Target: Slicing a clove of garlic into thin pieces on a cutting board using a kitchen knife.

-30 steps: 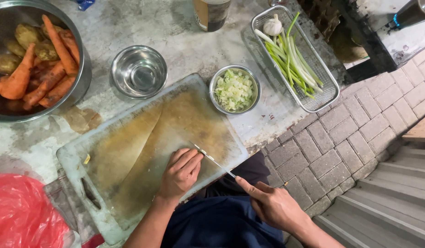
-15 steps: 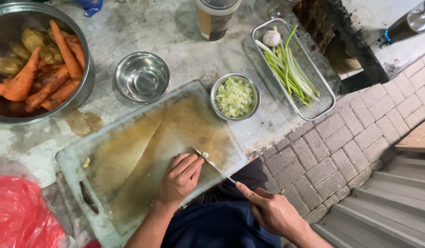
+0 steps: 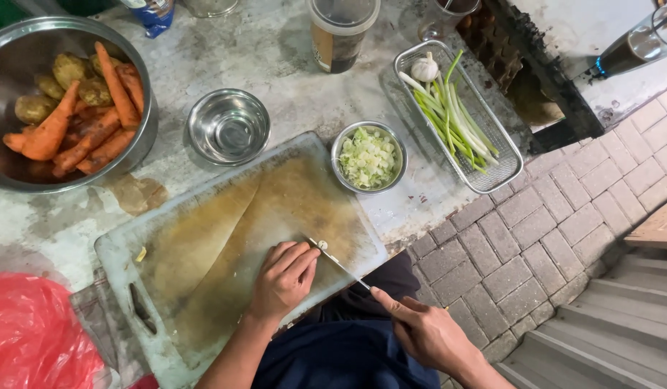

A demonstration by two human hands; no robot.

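While the right hand [image 3: 427, 333] grips a knife [image 3: 338, 261], the left hand [image 3: 283, 279] (fingers curled) presses something small, unidentifiable, onto the cutting board [image 3: 203, 245].

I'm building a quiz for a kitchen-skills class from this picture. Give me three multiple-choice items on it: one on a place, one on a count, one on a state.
1. Where does the left hand rest?
A. on the cutting board
B. in the wire basket
C. on the red bag

2. How many small round steel bowls stand beyond the board?
A. one
B. two
C. four

3. What state is the small bowl nearer the carrots in?
A. full of chopped greens
B. empty
C. upside down

Answers:
1 A: its fingers press down on the cutting board beside the knife that the right hand holds.
2 B: the empty steel bowl and the bowl of chopped greens.
3 B: its bare shiny bottom shows, while the big bowl holds the carrots.
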